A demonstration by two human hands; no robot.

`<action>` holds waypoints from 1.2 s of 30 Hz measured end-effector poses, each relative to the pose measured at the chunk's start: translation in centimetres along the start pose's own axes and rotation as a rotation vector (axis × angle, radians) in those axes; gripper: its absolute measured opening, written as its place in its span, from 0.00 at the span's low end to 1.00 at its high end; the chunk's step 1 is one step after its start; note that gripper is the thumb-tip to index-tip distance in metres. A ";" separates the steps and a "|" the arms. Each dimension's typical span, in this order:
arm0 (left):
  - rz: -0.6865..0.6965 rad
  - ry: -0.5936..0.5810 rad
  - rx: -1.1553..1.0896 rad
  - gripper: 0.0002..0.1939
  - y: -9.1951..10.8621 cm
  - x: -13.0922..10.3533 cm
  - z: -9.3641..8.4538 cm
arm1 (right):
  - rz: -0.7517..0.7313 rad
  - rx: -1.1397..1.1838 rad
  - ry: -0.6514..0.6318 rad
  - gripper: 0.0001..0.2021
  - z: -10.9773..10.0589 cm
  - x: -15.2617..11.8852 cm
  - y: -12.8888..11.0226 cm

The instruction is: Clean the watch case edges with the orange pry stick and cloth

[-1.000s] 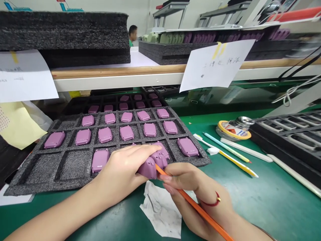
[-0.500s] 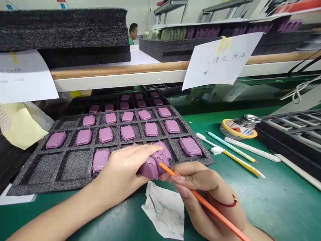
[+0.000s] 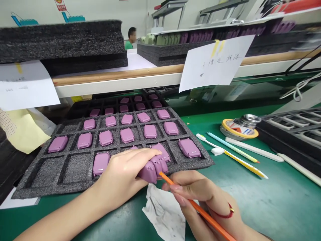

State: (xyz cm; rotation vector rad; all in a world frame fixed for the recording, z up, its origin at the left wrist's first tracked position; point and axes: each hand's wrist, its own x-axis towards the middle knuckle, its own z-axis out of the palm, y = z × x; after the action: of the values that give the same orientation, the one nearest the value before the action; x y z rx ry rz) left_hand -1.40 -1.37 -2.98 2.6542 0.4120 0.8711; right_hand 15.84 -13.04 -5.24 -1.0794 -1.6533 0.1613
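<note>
My left hand (image 3: 122, 170) is closed around a few purple watch cases (image 3: 147, 172) bunched together, their edges toward me. In my right hand (image 3: 203, 190), a thin orange stick (image 3: 209, 217) is pinched like a pen. Its flat tip meets the lower edge of the held cases; whether it presses into a gap I cannot tell. Just behind my left hand lies a black foam tray (image 3: 47, 174), with a purple watch case (image 3: 189, 148) and several more like it in its pockets. A crumpled white cloth or wipe (image 3: 164, 211) lies on the bench below the hands.
On the green bench at right lie a toothbrush (image 3: 240, 164), a pale pen (image 3: 233, 147), white sticks (image 3: 255, 149) and a tape roll (image 3: 239, 129). Another black tray (image 3: 296, 144) stands at far right. A shelf (image 3: 155, 82) with hanging paper crosses overhead; a person (image 3: 130, 38) is beyond.
The view has shifted slightly, and the shelf sits a little lower at left. Both hands keep their holds; the stick's tip has slipped a little lower along the cases.
</note>
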 end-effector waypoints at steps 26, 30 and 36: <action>-0.146 -0.043 -0.046 0.21 -0.3 -0.2 -0.7 | 0.693 -0.761 -0.250 0.20 -11.1 -2.9 7.2; -0.103 -0.003 -0.014 0.22 -0.8 -0.3 -0.5 | 0.632 -0.825 -0.246 0.09 -11.8 -3.0 7.9; -0.066 0.014 0.007 0.22 -0.9 -0.3 -0.6 | 0.414 -0.828 -0.243 0.07 -13.2 -2.3 11.2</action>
State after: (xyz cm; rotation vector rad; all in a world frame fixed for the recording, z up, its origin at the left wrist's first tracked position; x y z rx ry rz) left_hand -2.19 -0.56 -3.00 2.6265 0.5036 0.8699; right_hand 33.00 -13.55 -8.39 -2.0958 -1.7248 -0.1531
